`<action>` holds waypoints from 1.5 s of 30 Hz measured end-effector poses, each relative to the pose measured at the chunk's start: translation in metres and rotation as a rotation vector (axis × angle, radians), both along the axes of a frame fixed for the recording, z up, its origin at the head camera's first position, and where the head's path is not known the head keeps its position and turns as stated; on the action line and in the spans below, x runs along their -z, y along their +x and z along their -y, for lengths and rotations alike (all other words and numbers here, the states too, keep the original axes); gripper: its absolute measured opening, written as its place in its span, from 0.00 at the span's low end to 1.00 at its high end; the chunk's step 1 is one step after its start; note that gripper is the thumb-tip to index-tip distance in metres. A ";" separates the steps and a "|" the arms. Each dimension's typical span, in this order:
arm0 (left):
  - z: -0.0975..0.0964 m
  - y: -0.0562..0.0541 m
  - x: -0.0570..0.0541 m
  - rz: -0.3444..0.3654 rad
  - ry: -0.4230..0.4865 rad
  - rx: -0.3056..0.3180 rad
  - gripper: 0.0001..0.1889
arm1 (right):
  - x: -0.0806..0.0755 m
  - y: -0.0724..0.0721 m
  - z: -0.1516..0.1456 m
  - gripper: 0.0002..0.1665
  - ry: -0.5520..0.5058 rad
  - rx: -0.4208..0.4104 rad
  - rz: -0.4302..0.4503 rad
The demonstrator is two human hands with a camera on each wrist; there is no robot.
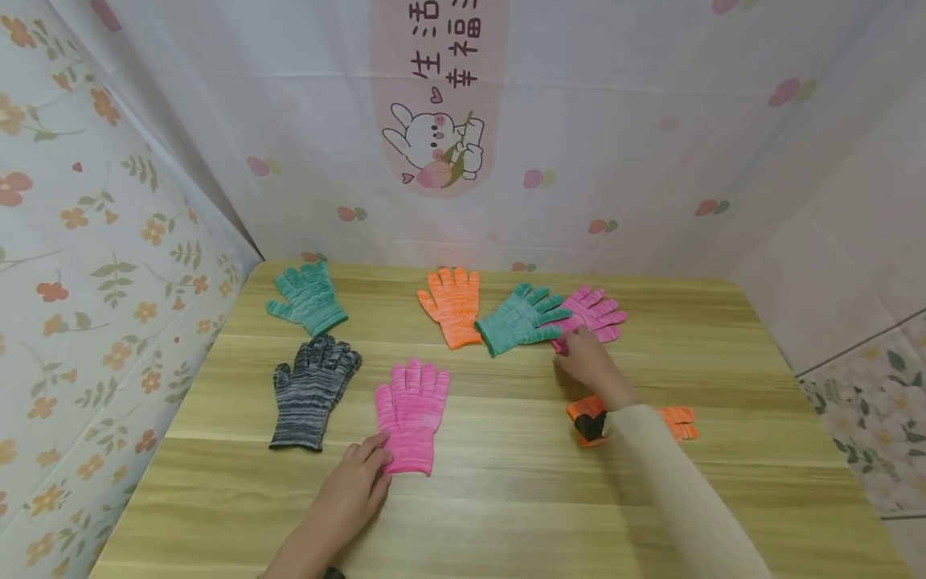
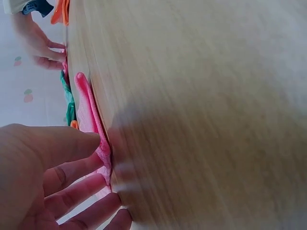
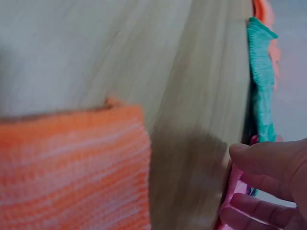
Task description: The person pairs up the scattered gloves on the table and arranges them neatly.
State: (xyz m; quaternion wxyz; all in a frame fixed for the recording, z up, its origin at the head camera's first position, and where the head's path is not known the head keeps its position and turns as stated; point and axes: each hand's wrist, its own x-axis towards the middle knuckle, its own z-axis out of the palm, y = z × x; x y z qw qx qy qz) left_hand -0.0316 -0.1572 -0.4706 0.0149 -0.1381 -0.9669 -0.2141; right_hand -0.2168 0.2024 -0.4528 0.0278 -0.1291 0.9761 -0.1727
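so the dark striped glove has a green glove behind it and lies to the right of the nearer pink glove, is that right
Not quite: the dark striped glove lies to the left of the nearer pink glove, as the head view shows. A green glove behind the dark one is correct.

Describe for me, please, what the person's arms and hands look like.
The left hand and right hand are both bare. A plain cream sleeve runs to the right wrist, with a dark piece at its cuff. The visible left forearm shows no sleeve; a dark item beside it is cut off at the picture's edge.
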 end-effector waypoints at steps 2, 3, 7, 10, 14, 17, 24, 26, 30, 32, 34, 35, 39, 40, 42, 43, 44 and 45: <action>0.000 0.000 0.000 -0.009 0.001 -0.002 0.10 | 0.001 0.000 0.001 0.16 0.009 0.002 -0.011; 0.000 -0.001 0.000 -0.010 0.002 -0.002 0.09 | 0.002 -0.001 0.001 0.15 0.018 0.000 -0.017; 0.000 -0.002 0.001 0.004 0.001 -0.007 0.09 | 0.004 -0.003 0.002 0.12 0.055 -0.005 -0.036; 0.000 -0.002 0.001 0.009 -0.004 -0.010 0.09 | 0.006 -0.007 0.000 0.09 0.077 -0.007 -0.034; 0.000 -0.002 0.000 0.008 -0.005 -0.013 0.09 | 0.008 -0.012 -0.005 0.07 0.078 -0.020 0.012; 0.000 -0.002 0.001 0.007 0.000 -0.011 0.09 | 0.005 -0.014 -0.010 0.10 0.065 -0.029 0.059; 0.000 -0.002 0.002 0.021 -0.004 -0.006 0.09 | -0.019 0.000 -0.023 0.13 0.013 0.085 0.068; 0.001 -0.002 0.001 0.031 -0.010 -0.011 0.10 | -0.028 0.004 -0.027 0.15 -0.032 0.141 0.059; 0.001 -0.003 0.000 0.058 -0.016 -0.012 0.11 | -0.045 0.008 -0.031 0.20 -0.098 0.204 -0.029; 0.002 -0.003 -0.001 0.066 -0.013 -0.011 0.11 | -0.053 0.010 -0.030 0.23 -0.115 0.228 -0.095; 0.002 -0.003 -0.001 0.066 -0.010 -0.011 0.11 | -0.060 0.013 -0.029 0.25 -0.135 0.246 -0.130; 0.002 -0.003 -0.001 0.063 -0.006 -0.011 0.11 | -0.064 0.015 -0.028 0.24 -0.143 0.247 -0.150; 0.002 -0.003 0.000 0.044 0.013 -0.009 0.11 | -0.077 0.025 -0.016 0.13 -0.159 0.196 -0.247; 0.002 -0.003 0.000 0.041 0.017 -0.009 0.11 | -0.081 0.027 -0.012 0.10 -0.170 0.178 -0.269; 0.002 -0.003 -0.001 0.034 0.017 -0.007 0.10 | -0.088 0.031 -0.003 0.11 -0.201 0.145 -0.313; 0.001 -0.003 -0.001 0.032 0.017 -0.007 0.10 | -0.091 0.033 0.002 0.13 -0.226 0.131 -0.324; 0.001 -0.003 -0.001 0.032 0.018 -0.007 0.10 | -0.095 0.035 0.007 0.14 -0.250 0.114 -0.338; 0.001 -0.003 -0.002 0.031 0.020 -0.008 0.10 | -0.097 0.037 0.012 0.16 -0.276 0.095 -0.345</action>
